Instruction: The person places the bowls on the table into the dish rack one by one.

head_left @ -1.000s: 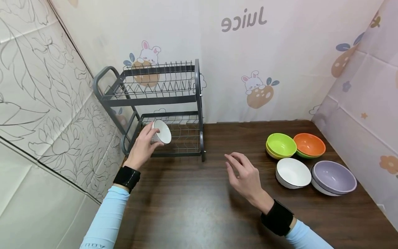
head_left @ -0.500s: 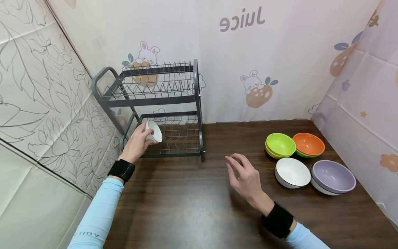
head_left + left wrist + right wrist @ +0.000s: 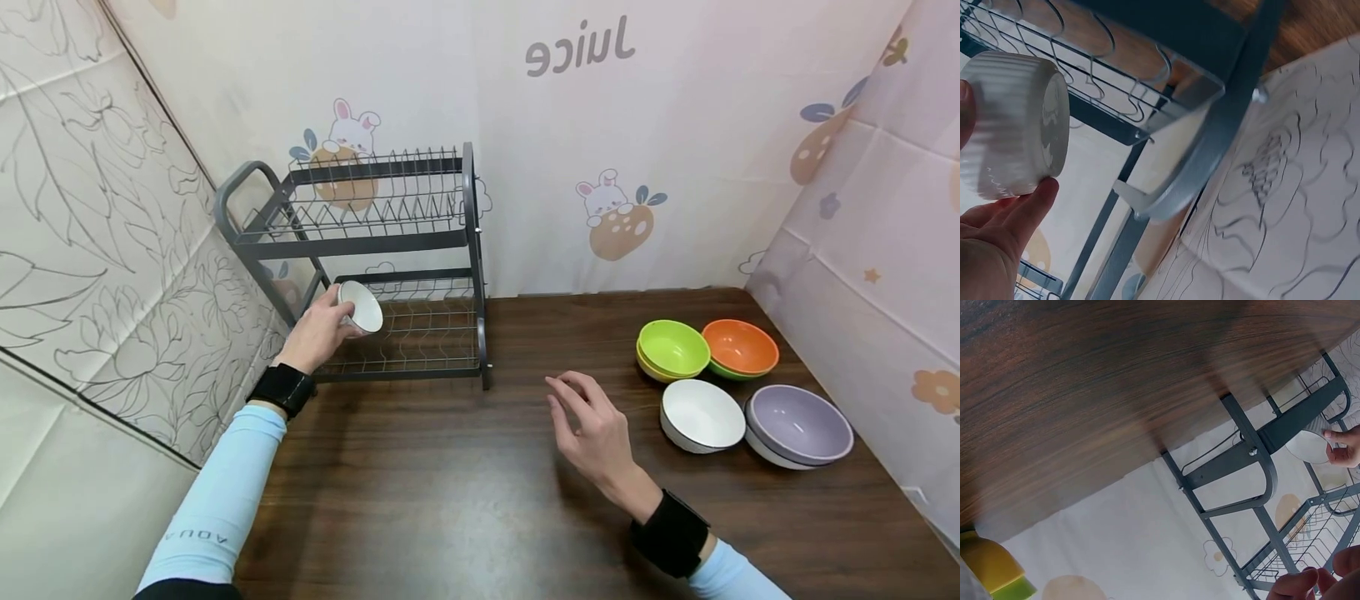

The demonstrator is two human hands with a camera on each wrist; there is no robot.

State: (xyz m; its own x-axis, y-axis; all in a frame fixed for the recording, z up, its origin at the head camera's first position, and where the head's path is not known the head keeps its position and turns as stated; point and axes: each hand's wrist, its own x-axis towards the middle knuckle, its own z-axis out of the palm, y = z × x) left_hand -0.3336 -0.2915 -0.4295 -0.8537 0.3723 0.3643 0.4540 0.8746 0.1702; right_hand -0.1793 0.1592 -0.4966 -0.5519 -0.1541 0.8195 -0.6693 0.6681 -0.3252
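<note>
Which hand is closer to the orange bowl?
Right. The right hand is left of the orange bowl; the left hand is much farther left, at the dark rack.

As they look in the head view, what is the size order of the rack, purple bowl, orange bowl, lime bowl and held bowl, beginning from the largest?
Rack
Purple bowl
Orange bowl and lime bowl: too alike to rank
Held bowl
</note>
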